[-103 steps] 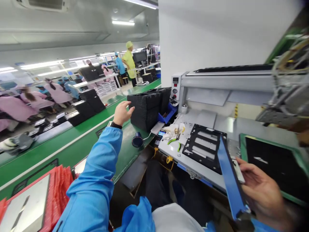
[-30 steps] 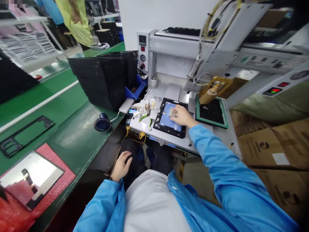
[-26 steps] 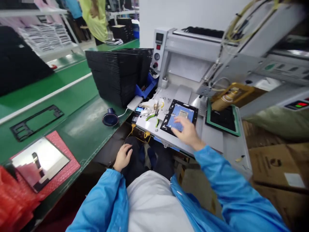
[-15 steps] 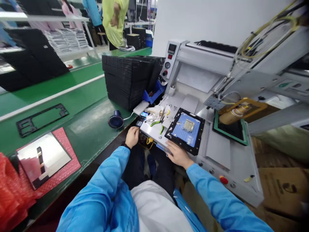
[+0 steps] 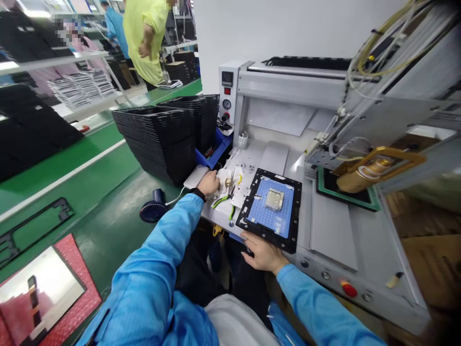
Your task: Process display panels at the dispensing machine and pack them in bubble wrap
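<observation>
My left hand [image 5: 210,184] reaches onto the grey machine table [image 5: 331,240], fingers curled at a white cloth [image 5: 226,177] with small tools on it; what it grips is hidden. Green-handled pliers [image 5: 220,202] lie just beside it. My right hand [image 5: 262,252] rests with spread fingers against the table's front edge, right below a black frame [image 5: 252,218]. The frame holds a blue panel [image 5: 270,216] with a small silver part [image 5: 274,198] on top.
A brass dispenser head [image 5: 363,175] hangs over a green-rimmed fixture [image 5: 370,204] on the right. Stacked black trays [image 5: 162,139], a blue bin [image 5: 216,151], a white power bank [image 5: 196,177] and a small black fan [image 5: 151,211] stand left. A red button [image 5: 347,290] sits on the machine front. A person in yellow [image 5: 144,38] stands behind.
My right hand left the blue panel and dropped to the table's front edge. My left hand rose from my lap to the cloth and tools. My view shifted.
</observation>
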Action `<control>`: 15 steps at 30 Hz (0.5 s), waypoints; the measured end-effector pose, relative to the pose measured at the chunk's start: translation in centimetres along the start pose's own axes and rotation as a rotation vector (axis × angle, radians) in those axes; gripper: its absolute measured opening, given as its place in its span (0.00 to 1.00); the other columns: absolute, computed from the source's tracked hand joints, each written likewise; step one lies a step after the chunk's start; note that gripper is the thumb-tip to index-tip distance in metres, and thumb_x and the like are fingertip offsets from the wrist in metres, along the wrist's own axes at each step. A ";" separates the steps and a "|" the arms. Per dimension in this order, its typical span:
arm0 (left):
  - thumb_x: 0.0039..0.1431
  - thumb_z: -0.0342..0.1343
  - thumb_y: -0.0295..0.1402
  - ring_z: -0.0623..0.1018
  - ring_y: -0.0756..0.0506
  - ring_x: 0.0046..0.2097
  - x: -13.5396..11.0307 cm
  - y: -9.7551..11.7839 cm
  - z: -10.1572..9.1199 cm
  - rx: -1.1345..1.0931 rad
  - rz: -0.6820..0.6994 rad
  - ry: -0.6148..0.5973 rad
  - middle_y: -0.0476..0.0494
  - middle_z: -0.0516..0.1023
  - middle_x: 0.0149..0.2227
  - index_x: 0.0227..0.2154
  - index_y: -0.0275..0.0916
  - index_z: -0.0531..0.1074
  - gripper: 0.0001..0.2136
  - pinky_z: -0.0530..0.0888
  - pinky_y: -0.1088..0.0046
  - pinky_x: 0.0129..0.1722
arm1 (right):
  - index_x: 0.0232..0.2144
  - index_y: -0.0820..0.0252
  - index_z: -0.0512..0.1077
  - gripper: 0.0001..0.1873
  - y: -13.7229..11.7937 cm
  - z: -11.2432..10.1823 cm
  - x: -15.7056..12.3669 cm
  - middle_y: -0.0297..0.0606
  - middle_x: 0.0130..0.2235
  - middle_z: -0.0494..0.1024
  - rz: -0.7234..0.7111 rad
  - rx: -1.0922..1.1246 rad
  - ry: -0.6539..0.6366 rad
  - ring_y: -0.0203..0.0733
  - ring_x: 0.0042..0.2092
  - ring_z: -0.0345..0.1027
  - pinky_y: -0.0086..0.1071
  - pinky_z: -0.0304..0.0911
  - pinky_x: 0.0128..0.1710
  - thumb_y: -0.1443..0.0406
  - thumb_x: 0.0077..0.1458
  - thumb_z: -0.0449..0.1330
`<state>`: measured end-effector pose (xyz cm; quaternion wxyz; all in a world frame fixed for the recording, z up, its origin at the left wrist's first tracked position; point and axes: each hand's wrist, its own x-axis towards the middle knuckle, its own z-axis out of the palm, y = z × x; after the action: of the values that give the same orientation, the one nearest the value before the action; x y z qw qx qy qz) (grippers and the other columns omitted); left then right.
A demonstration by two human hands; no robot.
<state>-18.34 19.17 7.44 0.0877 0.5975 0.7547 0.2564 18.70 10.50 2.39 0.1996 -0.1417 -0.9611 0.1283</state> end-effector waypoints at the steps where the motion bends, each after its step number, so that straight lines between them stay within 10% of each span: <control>1: 0.71 0.48 0.31 0.78 0.36 0.58 0.0 0.2 0.0 0.029 0.000 -0.018 0.29 0.81 0.53 0.57 0.31 0.77 0.18 0.74 0.57 0.63 | 0.44 0.58 0.80 0.11 -0.2 0.2 -0.1 0.44 0.63 0.77 0.008 0.016 0.002 0.56 0.60 0.76 0.46 0.75 0.63 0.61 0.60 0.65; 9: 0.68 0.55 0.32 0.76 0.30 0.55 -3.3 2.4 -0.1 0.175 0.038 -0.033 0.27 0.79 0.46 0.42 0.34 0.81 0.10 0.72 0.48 0.59 | 0.46 0.60 0.80 0.14 -1.2 1.0 -0.9 0.47 0.64 0.76 0.024 0.040 -0.020 0.59 0.61 0.76 0.48 0.77 0.62 0.60 0.61 0.63; 15: 0.66 0.53 0.28 0.81 0.36 0.43 -4.4 4.6 0.7 0.080 0.042 -0.104 0.33 0.81 0.37 0.33 0.37 0.80 0.10 0.76 0.59 0.48 | 0.46 0.58 0.80 0.13 -0.6 1.5 -1.8 0.43 0.66 0.74 -0.006 -0.015 -0.016 0.59 0.63 0.74 0.47 0.76 0.64 0.60 0.59 0.65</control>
<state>-12.86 15.88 8.36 0.0974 0.6290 0.7459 0.1963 19.50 9.05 0.63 0.1913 -0.1391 -0.9640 0.1214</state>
